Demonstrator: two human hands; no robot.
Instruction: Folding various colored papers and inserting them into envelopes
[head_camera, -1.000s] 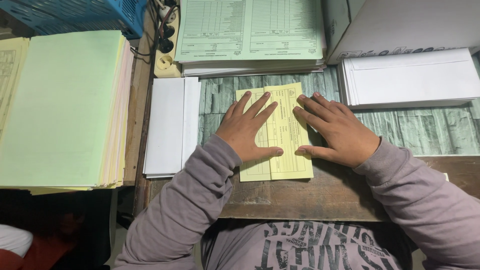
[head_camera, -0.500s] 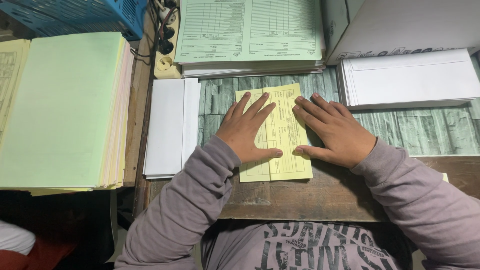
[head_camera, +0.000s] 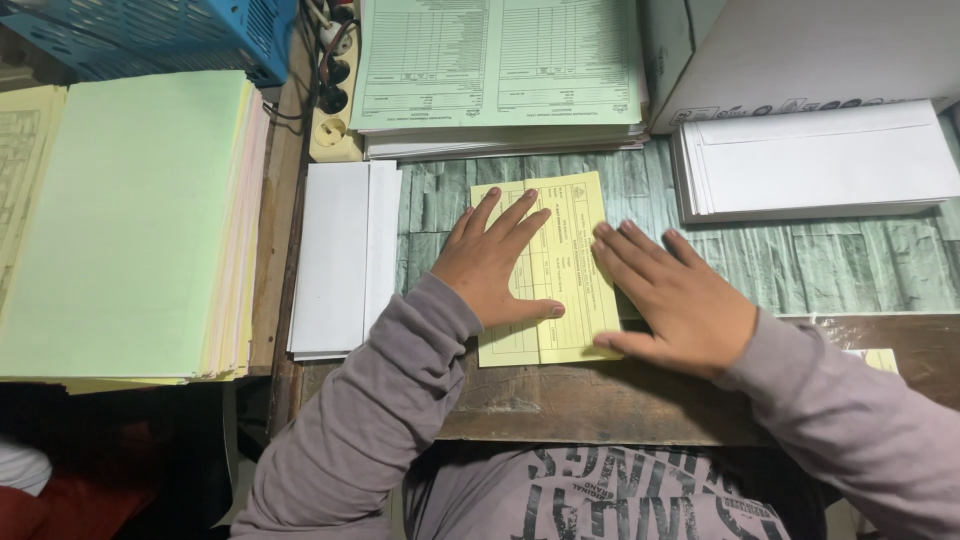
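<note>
A: Where's the yellow form (head_camera: 570, 215)?
B: On the surface (head_camera: 800, 260), folded, under both hands. Left hand (head_camera: 495, 265) and right hand (head_camera: 675, 300) are spread flat, pressing it, gripping nothing.
A: Envelopes (head_camera: 340, 255)?
B: Untouched, just left.

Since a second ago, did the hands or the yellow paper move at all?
Hardly anything changed. The left hand and right hand lie flat on the yellow paper as before, with at most a tiny shift of the fingers. Nothing was picked up or let go. The paper sits in the same spot on the table, and the white envelopes and green stack stayed put.
</note>
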